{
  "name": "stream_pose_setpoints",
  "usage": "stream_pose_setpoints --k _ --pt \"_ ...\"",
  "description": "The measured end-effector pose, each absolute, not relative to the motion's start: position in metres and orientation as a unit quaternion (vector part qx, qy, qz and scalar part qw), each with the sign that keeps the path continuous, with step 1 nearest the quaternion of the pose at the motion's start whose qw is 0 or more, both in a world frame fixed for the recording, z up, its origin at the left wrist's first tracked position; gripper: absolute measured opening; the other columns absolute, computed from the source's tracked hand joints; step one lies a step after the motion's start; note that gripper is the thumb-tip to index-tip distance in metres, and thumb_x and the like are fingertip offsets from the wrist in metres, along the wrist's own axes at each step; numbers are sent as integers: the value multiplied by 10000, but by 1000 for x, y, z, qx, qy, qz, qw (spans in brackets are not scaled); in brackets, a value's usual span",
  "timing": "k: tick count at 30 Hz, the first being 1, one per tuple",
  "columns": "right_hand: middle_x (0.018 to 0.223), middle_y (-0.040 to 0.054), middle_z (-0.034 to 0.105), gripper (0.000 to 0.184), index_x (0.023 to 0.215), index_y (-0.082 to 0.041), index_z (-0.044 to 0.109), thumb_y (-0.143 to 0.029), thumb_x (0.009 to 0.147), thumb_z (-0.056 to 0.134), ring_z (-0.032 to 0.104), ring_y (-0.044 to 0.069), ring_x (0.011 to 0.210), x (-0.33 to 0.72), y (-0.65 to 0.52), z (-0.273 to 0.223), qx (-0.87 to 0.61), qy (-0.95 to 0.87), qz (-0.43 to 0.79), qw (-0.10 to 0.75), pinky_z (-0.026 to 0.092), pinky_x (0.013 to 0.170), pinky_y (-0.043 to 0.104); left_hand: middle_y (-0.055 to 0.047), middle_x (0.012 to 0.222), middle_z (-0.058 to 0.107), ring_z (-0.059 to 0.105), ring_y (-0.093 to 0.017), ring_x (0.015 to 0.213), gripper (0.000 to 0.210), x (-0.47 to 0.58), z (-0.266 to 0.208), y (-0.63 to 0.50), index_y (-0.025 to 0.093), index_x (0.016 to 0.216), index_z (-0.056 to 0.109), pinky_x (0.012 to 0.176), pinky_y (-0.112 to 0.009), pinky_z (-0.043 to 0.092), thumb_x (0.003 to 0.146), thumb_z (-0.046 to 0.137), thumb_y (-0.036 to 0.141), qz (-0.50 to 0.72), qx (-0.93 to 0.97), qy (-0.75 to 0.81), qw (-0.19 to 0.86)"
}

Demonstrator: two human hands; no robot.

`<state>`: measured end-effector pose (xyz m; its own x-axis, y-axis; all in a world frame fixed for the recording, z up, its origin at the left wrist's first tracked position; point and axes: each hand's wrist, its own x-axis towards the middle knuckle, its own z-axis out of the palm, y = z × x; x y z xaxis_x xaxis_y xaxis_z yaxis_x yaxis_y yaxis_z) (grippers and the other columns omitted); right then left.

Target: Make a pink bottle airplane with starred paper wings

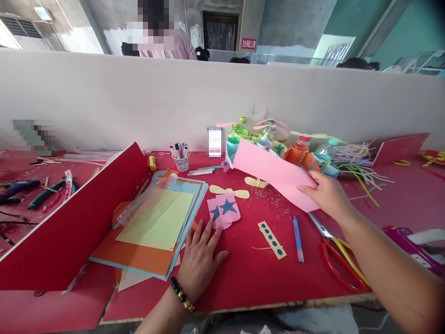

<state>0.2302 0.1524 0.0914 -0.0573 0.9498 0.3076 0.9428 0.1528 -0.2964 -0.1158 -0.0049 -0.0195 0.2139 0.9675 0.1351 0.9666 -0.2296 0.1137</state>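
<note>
My right hand (323, 192) pinches one end of a pink paper sheet (269, 171), lifted above the right half of the red table. Flat on the table, fingers spread, my left hand (201, 257) touches the lower edge of pink paper pieces with dark blue stars (227, 206). Left of it lies a stack of coloured paper (156, 227) with a clear plastic bottle (148, 199) on top. A yellow strip with blue dots (272, 240), a blue pen (298, 239) and red-handled scissors (333, 250) lie between my hands and the front edge. Yellow paper propellers (229, 191) rest behind the stars.
Decorated bottles with propellers (267, 134) stand at the back beside bundled coloured sticks (358, 157). A pen cup (181, 157) and a phone (214, 141) are near the white partition (139, 102). A red board (86, 213) stands at left; pliers (47, 195) lie beyond it.
</note>
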Motion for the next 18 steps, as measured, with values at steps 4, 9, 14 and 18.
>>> stream_pose_setpoints --k 4,9,14,18 --pt "866 72 697 347 941 -189 609 -485 759 589 602 229 739 242 122 99 -680 -685 18 260 430 672 305 -98 1572 368 322 -366 1451 525 -115 -20 -5 240 1436 516 1142 -603 322 947 586 416 83 777 624 7" --pt "736 37 661 352 878 -229 588 -547 728 591 568 228 654 264 82 93 -707 -650 34 275 410 598 313 -127 1572 366 287 -367 1466 530 -112 -18 -2 259 1439 511 1141 -627 292 943 596 426 72 781 620 18" --pt "797 39 716 321 901 -295 597 -558 716 594 639 285 713 284 49 83 -731 -617 88 278 472 657 376 -155 1560 379 311 -404 1446 538 -103 -12 5 270 1416 536 1114 -684 272 916 636 443 57 790 609 30" --pt "810 17 747 332 888 -375 611 -612 658 641 678 339 757 300 31 74 -753 -573 141 290 509 703 458 -156 1536 418 315 -409 1441 551 -92 -7 19 269 1405 541 1107 -697 270 905 650 473 49 804 591 41"
